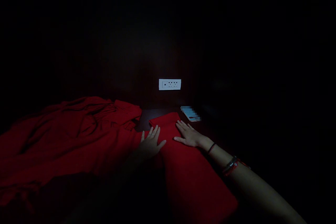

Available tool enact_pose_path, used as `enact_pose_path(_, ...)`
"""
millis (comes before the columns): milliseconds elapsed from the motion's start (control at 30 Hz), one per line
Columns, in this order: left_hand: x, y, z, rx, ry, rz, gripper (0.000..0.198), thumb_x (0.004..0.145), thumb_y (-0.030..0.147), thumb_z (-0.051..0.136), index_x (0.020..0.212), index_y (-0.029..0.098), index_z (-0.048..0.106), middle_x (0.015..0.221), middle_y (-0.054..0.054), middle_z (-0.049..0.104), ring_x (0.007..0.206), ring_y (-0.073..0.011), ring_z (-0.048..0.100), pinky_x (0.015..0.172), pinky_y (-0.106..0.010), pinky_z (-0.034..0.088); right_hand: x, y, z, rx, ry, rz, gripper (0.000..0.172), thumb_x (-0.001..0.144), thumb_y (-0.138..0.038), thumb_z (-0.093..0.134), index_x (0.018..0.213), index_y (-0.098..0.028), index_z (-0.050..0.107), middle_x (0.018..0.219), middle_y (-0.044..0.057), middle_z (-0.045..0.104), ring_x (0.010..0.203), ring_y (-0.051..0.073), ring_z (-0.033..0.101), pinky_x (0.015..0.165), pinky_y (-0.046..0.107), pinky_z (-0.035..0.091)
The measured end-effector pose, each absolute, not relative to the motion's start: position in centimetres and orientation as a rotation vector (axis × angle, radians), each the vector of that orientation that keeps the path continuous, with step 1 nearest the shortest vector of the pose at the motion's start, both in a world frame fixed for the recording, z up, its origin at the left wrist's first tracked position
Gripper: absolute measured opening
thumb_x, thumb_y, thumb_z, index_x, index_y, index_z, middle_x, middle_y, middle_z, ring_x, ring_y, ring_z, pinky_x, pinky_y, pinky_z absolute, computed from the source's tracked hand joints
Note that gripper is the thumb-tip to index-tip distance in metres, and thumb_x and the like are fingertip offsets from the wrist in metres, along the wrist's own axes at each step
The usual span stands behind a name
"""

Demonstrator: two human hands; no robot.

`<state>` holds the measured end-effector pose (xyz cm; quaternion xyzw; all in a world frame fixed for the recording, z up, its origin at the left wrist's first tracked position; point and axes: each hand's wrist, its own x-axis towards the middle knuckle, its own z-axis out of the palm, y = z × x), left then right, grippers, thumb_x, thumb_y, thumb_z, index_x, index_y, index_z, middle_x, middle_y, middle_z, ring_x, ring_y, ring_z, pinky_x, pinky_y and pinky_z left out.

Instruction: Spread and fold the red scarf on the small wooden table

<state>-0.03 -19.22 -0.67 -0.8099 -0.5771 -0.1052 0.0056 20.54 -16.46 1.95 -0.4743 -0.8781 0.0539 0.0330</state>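
Observation:
A long red cloth [191, 171] lies in a flat, folded strip on a dark surface, running from near the wall toward me. My left hand [151, 143] rests on its left edge with the fingers spread and a ring on one finger. On the right edge of the strip lies my right hand [188, 135], palm down, fingers stretched out. To the left spreads a large, rumpled mass of red cloth [86, 122], which reaches the folded strip near my left hand. In the dark I cannot tell whether the two are one piece.
A white socket panel [170, 84] is set in the dark wall ahead. Beyond my right hand lies a light blue, partly blurred flat object [190, 113], perhaps a phone. Everything around is very dark, and the surface's edges are hard to see.

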Motion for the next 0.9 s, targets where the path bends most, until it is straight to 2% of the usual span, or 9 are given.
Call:
enact_pose_path(200, -0.1, -21.7, -1.4, -2.620, -1.612, -0.415, 0.051, 0.081, 0.042, 0.034, 0.127, 0.020, 0.032, 0.132, -0.007, 0.029, 0.121, -0.0239, 0.026, 0.097, -0.042, 0.024, 21.0, -18.5, 0.7, -1.450, -2.728, 0.126, 0.076, 0.077, -0.061, 0.015, 0.133, -0.009, 0.013, 0.138, 0.012, 0.008, 0.126, 0.021, 0.003, 0.101, 0.039, 0.007)
enact_pose_path(400, -2.2, -22.0, -0.8, -2.475, -1.729, -0.488, 0.049, 0.081, 0.041, 0.031, 0.126, 0.021, 0.033, 0.133, -0.007, 0.026, 0.121, -0.0244, 0.025, 0.097, -0.044, 0.021, 19.7, -18.7, 2.0, -1.500, -2.727, 0.098, 0.079, 0.075, -0.064, 0.016, 0.132, -0.009, 0.014, 0.138, 0.013, 0.007, 0.126, 0.023, 0.002, 0.099, 0.045, 0.004)
enact_pose_path(533, -4.4, -21.7, -0.1, -2.258, -1.783, -0.530, 0.051, 0.083, 0.037, 0.023, 0.129, 0.013, 0.028, 0.136, -0.009, 0.019, 0.124, -0.0235, 0.016, 0.101, -0.041, 0.013, 16.6, -19.4, 2.4, -1.288, -2.729, 0.078, 0.070, 0.077, -0.062, 0.017, 0.133, -0.021, 0.013, 0.139, 0.007, 0.009, 0.126, 0.024, 0.001, 0.099, 0.047, 0.006)
enact_pose_path(633, -5.7, -21.5, -0.6, -2.380, -1.908, -0.296, 0.055, 0.082, 0.044, 0.021, 0.129, 0.016, 0.026, 0.137, -0.006, 0.017, 0.125, -0.0250, 0.014, 0.098, -0.043, 0.017, 14.9, -19.5, 1.5, -1.346, -2.771, 0.184, 0.069, 0.076, -0.063, 0.014, 0.133, -0.023, 0.013, 0.138, 0.007, 0.011, 0.125, 0.025, 0.003, 0.098, 0.050, 0.005)
enact_pose_path(733, -6.4, -21.4, -1.2, -2.468, -2.027, -0.090, 0.062, 0.078, 0.056, 0.021, 0.130, 0.021, 0.024, 0.137, -0.006, 0.017, 0.124, -0.0271, 0.014, 0.097, -0.048, 0.015, 14.6, -19.0, 0.7, -1.452, -2.767, 0.225, 0.070, 0.076, -0.064, 0.012, 0.133, -0.022, 0.014, 0.138, 0.008, 0.010, 0.126, 0.025, 0.003, 0.098, 0.048, 0.004)
enact_pose_path(900, -6.3, -21.4, -1.0, -2.475, -2.110, -0.103, 0.066, 0.075, 0.061, 0.021, 0.130, 0.024, 0.021, 0.138, -0.004, 0.013, 0.125, -0.0277, 0.012, 0.096, -0.051, 0.011, 14.9, -18.2, 0.9, -1.552, -2.765, 0.271, 0.074, 0.074, -0.066, 0.011, 0.133, -0.022, 0.011, 0.139, 0.008, 0.005, 0.125, 0.025, 0.000, 0.099, 0.047, 0.003)
